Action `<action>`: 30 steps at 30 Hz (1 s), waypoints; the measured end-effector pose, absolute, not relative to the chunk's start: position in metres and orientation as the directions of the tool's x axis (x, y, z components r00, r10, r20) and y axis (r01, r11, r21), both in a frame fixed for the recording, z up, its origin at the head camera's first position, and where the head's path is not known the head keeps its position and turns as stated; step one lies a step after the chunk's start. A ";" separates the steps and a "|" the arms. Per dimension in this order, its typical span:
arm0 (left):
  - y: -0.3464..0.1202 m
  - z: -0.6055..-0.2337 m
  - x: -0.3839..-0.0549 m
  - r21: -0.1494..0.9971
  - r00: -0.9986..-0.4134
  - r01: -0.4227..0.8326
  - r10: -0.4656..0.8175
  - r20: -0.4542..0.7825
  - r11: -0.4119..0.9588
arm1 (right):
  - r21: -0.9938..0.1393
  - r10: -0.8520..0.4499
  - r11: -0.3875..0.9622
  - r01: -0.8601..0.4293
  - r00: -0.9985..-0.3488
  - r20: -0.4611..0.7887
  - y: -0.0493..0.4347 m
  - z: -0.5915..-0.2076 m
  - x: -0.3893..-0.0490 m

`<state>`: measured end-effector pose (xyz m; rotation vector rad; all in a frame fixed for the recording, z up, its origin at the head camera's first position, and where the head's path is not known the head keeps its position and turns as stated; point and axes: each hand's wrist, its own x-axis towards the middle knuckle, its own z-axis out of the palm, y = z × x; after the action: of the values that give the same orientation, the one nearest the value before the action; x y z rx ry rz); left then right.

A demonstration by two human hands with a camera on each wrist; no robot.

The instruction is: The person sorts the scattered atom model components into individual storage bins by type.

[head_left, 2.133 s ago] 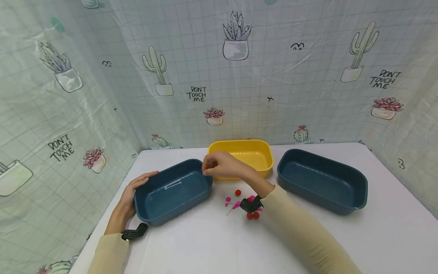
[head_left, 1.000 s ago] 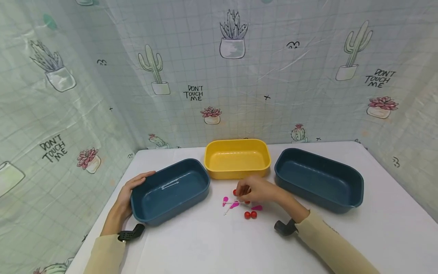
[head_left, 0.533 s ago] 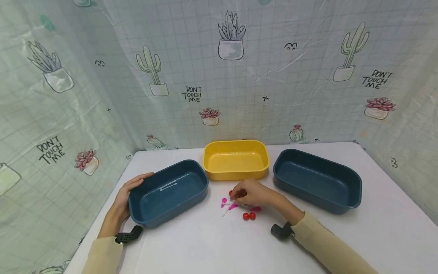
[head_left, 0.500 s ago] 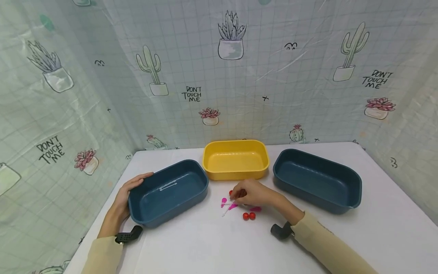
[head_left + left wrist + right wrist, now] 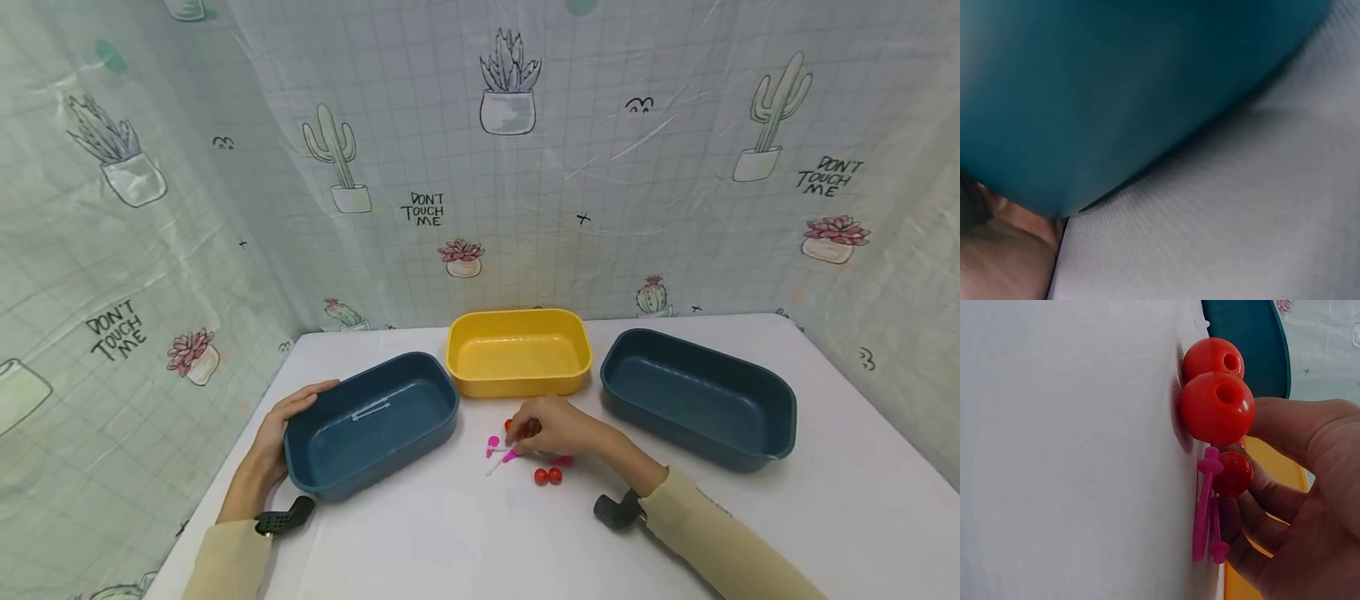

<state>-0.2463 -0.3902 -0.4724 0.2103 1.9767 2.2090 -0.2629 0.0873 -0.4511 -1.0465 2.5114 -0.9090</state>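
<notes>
In the head view my left hand point(image 5: 272, 432) rests along the left end of a dark blue tub point(image 5: 420, 437), its fingers reaching up to the rim. Two thin white sticks point(image 5: 371, 408) lie in that tub. My right hand point(image 5: 555, 429) is low over the table with bent fingers, among pink plastic pieces point(image 5: 492, 442) and red beads point(image 5: 548, 476). A pair of holed red beads point(image 5: 1217, 409) partly covers the thumb in the right wrist view, near a pink peg point(image 5: 1204, 506) with a collar. Whether the fingertips pinch a piece I cannot tell.
Behind the small pieces stands a yellow tub point(image 5: 520, 387). A second dark blue tub point(image 5: 697, 433) is to its right. The white table point(image 5: 450, 542) backs onto a patterned curtain point(image 5: 570, 167).
From the right rim of the left tub, my right hand has come right and down to the loose pieces, then shifted slightly left among them. My left hand has stayed on the tub.
</notes>
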 end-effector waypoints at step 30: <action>-0.389 -0.472 -0.246 0.996 -0.978 -0.051 0.207 -0.034 -0.076 | -0.719 -0.694 0.494 -0.489 -0.720 0.014 0.087 -0.448 -0.260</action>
<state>-0.2461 -0.3892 -0.4723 0.1730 2.0061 2.1767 -0.2604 0.0869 -0.4479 -1.0017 2.4633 -1.0531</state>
